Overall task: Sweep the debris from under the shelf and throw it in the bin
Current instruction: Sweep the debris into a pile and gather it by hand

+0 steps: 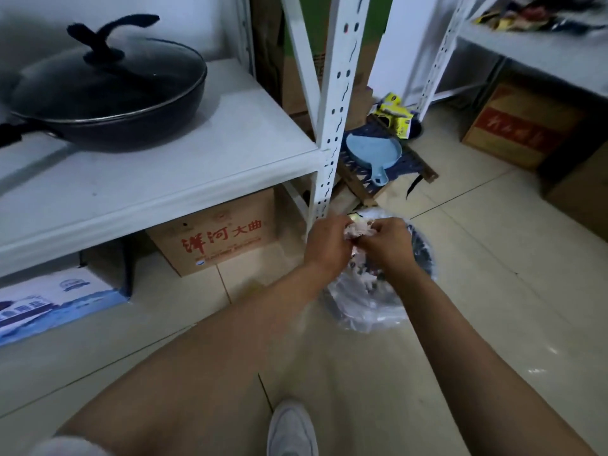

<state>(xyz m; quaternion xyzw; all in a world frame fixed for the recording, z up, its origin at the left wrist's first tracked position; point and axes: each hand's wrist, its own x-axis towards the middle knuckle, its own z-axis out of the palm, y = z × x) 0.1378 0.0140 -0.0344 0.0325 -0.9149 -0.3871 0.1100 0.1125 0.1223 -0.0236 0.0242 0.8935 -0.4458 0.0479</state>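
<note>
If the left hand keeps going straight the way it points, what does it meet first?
Probably the white shelf post, just beyond the left hand, which grips the crumpled debris over the bin; depth is unclear.

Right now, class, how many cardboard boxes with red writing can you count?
2. One box sits on the floor under the shelf with the pan; the other box sits under the right-hand shelf. More may be hidden.

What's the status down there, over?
Both hands, left and right, grip pale crumpled debris. Directly over clear-lined bin. Nothing blocking.
</note>
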